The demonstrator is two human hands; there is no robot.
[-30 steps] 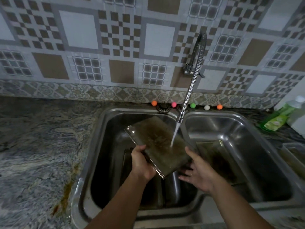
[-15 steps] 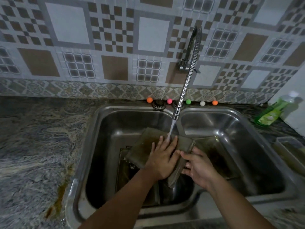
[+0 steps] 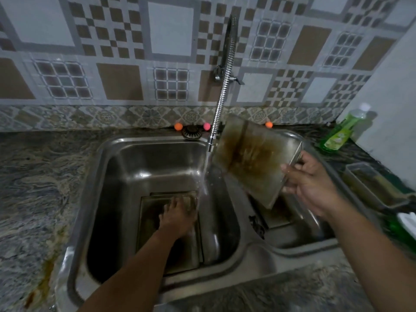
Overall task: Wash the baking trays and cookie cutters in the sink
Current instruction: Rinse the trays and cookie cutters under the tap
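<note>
Nearest me, the left hand [image 3: 177,216] reaches down into the left basin of the stainless steel double sink [image 3: 157,140], its fingers spread flat on a dark rectangular baking tray [image 3: 148,212] lying on the basin floor, pressing rather than curling round it. Right of that basin, the right hand [image 3: 308,188] has its grip closed on the edge of a second tray, a brown-stained rectangular metal baking tray [image 3: 249,161], which it holds tilted up over the right basin, just beside the water stream [image 3: 203,176] but not under it. I judge the stained tray's rinse to be over and it is being set aside, while the left hand goes for the next one; the next move calls for a place to put the held tray and a lift of the sunken one into the water. Beyond the sink, the coiled metal tap hose [image 3: 221,91] comes down from the patterned tile wall. No cookie cutters can be made out; a dark shape in the right basin is too dim to name, and the held tray hides what lies behind it. The clear container [image 3: 369,183] on the desk right of the sink is blurred.
</note>
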